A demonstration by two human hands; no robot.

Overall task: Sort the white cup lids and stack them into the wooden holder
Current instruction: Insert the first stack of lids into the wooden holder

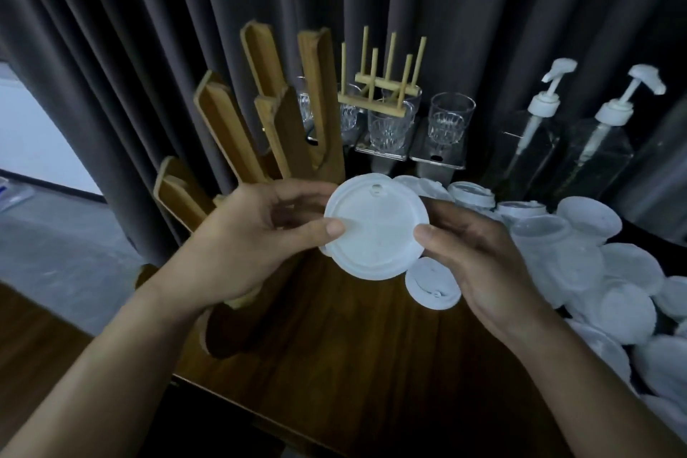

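- Large white lid (376, 227): pinched flat between left hand (241, 245) and right hand (483, 264).
- Wooden holder (238, 130): slots empty, up-left, nearer left hand.
- Loose lid pile (613, 271): right, on counter (334, 346).

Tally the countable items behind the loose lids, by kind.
Clear ribbed drinking glasses: 4 visible
Clear pump bottles with white dispensers: 2
Pale wooden peg racks: 1
Brown slotted wooden lid holders: 1
Total: 8

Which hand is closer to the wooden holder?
Left. The left hand is directly in front of the wooden holder; the right hand is farther right, by the lid pile.
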